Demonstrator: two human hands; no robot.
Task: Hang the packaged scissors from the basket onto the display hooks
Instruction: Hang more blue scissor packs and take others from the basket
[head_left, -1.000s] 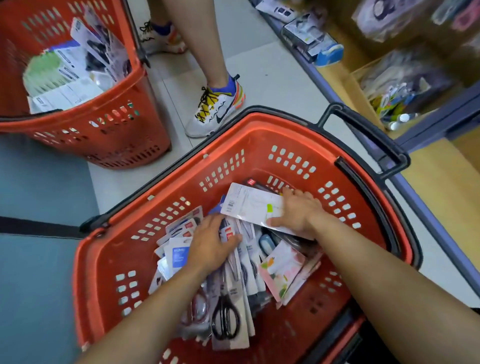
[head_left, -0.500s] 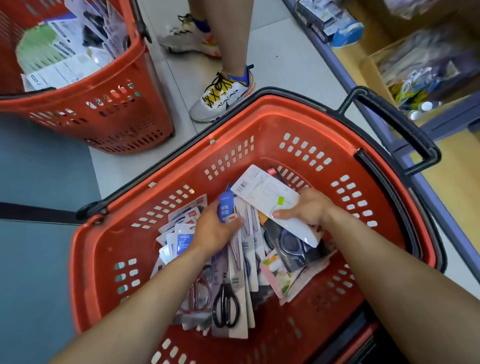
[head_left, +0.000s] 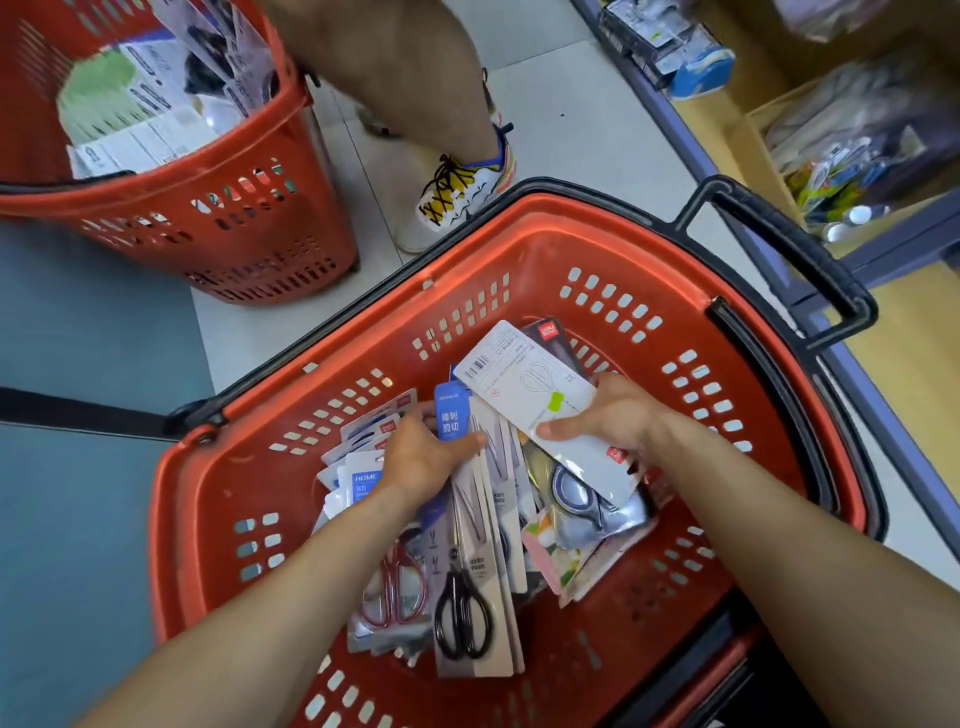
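A red basket (head_left: 218, 499) in front of me holds several packaged scissors in a loose heap. My right hand (head_left: 615, 415) holds a white scissors pack (head_left: 524, 387) back side up, thumb on its face, lifted above the pile. My left hand (head_left: 423, 457) grips a blue-topped scissors pack (head_left: 451, 418) near its upper end, with grey-carded packs beside it. A pack with black-handled scissors (head_left: 462, 613) and one with red-handled scissors (head_left: 395, 592) lie at the near side of the heap. No display hooks show in view.
A second red basket (head_left: 249, 228) full of packaged goods stands on the floor at upper left. Another person's leg and sneaker (head_left: 462, 192) stand between the baskets. A wooden shelf (head_left: 904, 364) with goods runs along the right. The basket's black handle (head_left: 795, 244) juts toward the shelf.
My right hand has raised the white pack off the pile and tilted it. My left hand has closed on the blue-topped pack and lifted its top. The view has tilted downward.
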